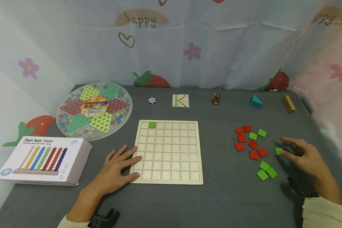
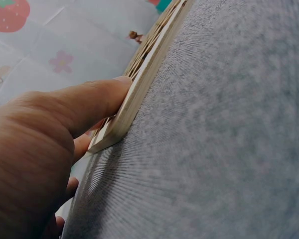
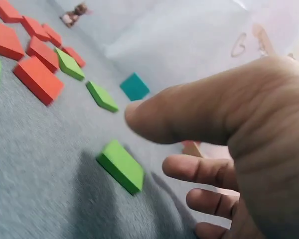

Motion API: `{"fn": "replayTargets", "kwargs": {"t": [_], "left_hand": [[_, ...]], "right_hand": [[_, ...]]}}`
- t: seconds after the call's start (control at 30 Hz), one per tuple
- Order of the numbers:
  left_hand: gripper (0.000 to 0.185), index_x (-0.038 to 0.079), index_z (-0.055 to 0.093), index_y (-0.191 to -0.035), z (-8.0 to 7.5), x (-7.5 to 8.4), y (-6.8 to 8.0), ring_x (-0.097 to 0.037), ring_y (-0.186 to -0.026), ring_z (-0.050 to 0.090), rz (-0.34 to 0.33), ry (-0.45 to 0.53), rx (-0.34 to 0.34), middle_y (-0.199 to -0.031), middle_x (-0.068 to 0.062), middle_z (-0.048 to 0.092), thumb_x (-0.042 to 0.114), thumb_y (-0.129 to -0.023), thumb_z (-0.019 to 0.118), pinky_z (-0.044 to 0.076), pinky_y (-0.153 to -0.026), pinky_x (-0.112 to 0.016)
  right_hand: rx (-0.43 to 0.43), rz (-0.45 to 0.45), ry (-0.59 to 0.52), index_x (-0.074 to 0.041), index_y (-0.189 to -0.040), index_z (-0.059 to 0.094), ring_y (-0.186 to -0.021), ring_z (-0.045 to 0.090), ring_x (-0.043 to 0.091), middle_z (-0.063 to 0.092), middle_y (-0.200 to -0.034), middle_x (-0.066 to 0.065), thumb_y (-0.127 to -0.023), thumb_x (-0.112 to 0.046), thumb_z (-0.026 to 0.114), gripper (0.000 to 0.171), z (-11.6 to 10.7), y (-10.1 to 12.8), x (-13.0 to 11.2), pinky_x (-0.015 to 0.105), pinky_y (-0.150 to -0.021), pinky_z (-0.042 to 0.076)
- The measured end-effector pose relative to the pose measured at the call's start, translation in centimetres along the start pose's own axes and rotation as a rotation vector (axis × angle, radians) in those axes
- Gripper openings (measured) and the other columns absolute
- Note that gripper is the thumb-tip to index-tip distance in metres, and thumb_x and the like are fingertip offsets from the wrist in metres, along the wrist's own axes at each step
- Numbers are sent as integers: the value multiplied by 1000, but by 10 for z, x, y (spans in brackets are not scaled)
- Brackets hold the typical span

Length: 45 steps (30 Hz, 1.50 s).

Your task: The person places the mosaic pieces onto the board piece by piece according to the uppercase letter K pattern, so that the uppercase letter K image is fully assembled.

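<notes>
A pale wooden grid board lies flat on the grey tabletop, with one green square tile in its top row. My left hand rests on the board's left edge, fingers spread; in the left wrist view the thumb presses the rim. On the right, my right hand hovers beside a single green tile, thumb and fingers apart and nothing between them. Several red tiles and green tiles lie scattered to the left of that hand.
A round Chinese checkers set and a white bead-toy box stand at left. Along the back are a poker chip, a patterned card, a small brown animal figurine, a teal triangular block and a wooden block.
</notes>
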<state>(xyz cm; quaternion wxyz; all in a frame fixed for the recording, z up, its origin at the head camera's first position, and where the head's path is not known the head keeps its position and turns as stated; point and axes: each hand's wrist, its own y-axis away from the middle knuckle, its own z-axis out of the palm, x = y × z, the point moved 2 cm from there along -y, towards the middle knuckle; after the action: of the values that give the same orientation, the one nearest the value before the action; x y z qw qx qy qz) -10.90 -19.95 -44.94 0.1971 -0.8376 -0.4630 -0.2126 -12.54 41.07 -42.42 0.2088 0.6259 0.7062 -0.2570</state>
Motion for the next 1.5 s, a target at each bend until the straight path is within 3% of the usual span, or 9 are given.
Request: {"fn": "replayTargets", "kwargs": {"t": [0.1,0.23,0.4,0.67,0.9,1.03,1.13,1.3,1.5], "left_hand": [[57,17,58,-138,-1,-1,0,-37,-141,20,-3,0,0,-152,-6,35,42,-88,69,6,-107,-61],[56,17,58,-137,-2,-2,1,-37,-141,20,-3,-2,7,-152,-6,35,42,-88,69,6,-107,-61],[56,16,58,-137,-2,-1,2,-37,-141,20,-8,-2,0,-152,-6,35,42,-88,69,6,-107,-61],[56,16,59,-137,-1,0,3,-37,-141,20,-10,1,3,-152,-6,36,42,-88,69,6,-107,-61],[56,18,58,-137,1,-1,1,-36,-141,20,-13,-4,3,-152,-5,35,43,-88,68,5,-107,-60],[57,17,58,-137,1,-1,0,-36,-141,20,-12,-3,1,-152,-5,35,43,-88,69,5,-107,-60],[57,17,58,-137,1,-1,0,-37,-141,20,-8,-2,3,-152,-6,36,43,-88,69,5,-107,-61],[56,17,58,-137,1,0,0,-37,-141,20,-4,1,1,-152,-6,35,42,-88,69,5,-107,-60],[57,17,58,-137,1,1,0,-36,-141,20,-10,3,-4,-152,-6,35,43,-88,69,5,-107,-60]], "right_hand": [[-42,-11,13,0,-135,54,-110,42,12,48,-124,16,-90,-13,70,49,1,0,4,37,-85,39],[-101,-48,7,6,-130,54,-116,29,53,40,-127,28,-89,-5,68,44,4,-2,4,72,-84,24],[-89,-70,18,8,-125,55,-115,21,65,36,-126,33,-91,-2,64,37,8,-1,4,77,-85,17],[37,-85,71,9,-112,60,-101,37,52,46,-114,29,-92,0,63,23,14,-3,4,64,-78,27],[157,87,32,7,-119,59,-74,45,-2,57,-95,6,-96,-12,62,30,9,2,4,23,-58,38],[205,148,-33,2,-125,60,-73,51,-6,56,-89,-14,-96,-19,62,35,1,4,-1,16,-55,42],[242,154,-35,-4,-129,61,-76,52,-6,59,-92,-10,-96,-23,62,38,-3,2,-2,17,-55,43],[342,83,-68,-9,-129,64,-75,54,-3,58,-95,-9,-95,-18,64,35,-8,-1,-6,16,-55,44],[420,-50,-124,3,-123,65,-82,55,-4,58,-100,-23,-89,3,67,34,-20,3,-52,6,-70,41]]}}
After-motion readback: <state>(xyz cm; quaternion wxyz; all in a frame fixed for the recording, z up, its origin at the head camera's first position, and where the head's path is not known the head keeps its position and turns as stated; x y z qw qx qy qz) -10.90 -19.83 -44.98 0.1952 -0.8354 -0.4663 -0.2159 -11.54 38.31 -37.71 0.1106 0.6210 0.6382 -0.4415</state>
